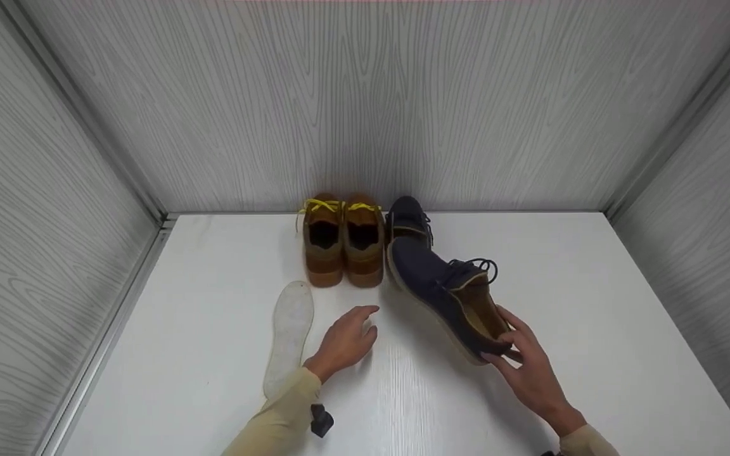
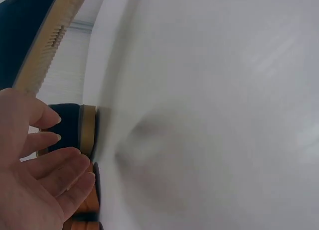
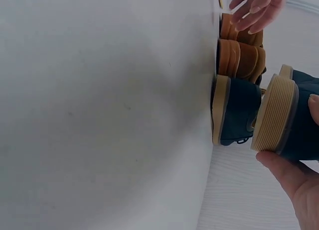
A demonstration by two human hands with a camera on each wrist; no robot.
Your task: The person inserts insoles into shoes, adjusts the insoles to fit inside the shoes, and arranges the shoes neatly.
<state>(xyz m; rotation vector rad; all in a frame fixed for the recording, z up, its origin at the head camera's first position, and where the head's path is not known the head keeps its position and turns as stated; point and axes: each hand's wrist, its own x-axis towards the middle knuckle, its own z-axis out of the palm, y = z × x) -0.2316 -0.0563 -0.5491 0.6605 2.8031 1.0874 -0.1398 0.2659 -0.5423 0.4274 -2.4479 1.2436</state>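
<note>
By its heel, my right hand [image 1: 531, 373] grips a navy lace-up shoe [image 1: 431, 278], held above the table with the toe pointing away to the left. In the right wrist view the thumb and fingers hold the heel of this navy shoe [image 3: 276, 113], its pale ridged sole showing. The matching navy shoe [image 1: 407, 215] stands at the back, partly hidden behind the raised one. My left hand [image 1: 346, 339] hovers over the table with relaxed fingers and holds nothing. A white insole [image 1: 290, 335] lies on the table just left of that hand.
Two brown shoes [image 1: 324, 250] with yellow laces stand side by side at the back, heels toward me, left of the navy pair. The white table [image 1: 593, 304] meets grey wood-grain panels [image 1: 498, 107] at the back and both sides.
</note>
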